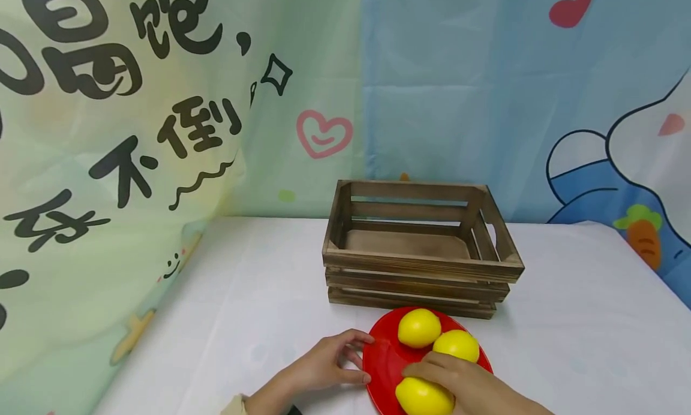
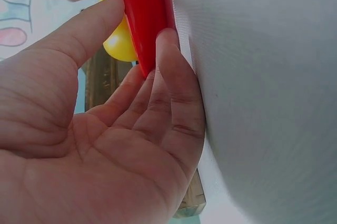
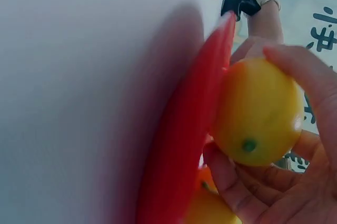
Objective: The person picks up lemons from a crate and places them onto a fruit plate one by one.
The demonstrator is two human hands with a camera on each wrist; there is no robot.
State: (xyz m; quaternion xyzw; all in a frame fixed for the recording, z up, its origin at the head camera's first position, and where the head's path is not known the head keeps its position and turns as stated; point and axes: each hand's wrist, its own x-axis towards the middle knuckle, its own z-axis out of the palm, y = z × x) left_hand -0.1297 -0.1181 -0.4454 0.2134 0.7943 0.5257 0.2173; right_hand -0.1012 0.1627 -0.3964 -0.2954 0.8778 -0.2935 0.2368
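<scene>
A red plate (image 1: pixel 384 362) lies in front of a wooden crate and carries three yellow lemons. My left hand (image 1: pixel 328 362) holds the plate's left rim, with the thumb nearer me and the fingers farther along the edge. The left wrist view shows the thumb and fingertips at the red rim (image 2: pixel 145 24). Over the front of the plate, my right hand (image 1: pixel 464 380) grips the nearest lemon (image 1: pixel 423 397). In the right wrist view that lemon (image 3: pixel 258 111) sits between thumb and fingers, close over the plate. Behind it lie a second lemon (image 1: pixel 419 327) and a third lemon (image 1: pixel 457 344).
The slatted wooden crate (image 1: pixel 415 275), open at the top, stands just behind the plate. A white cloth (image 1: pixel 259 283) covers the table. Behind it hangs a printed curtain (image 1: pixel 302 55) with hearts and black lettering.
</scene>
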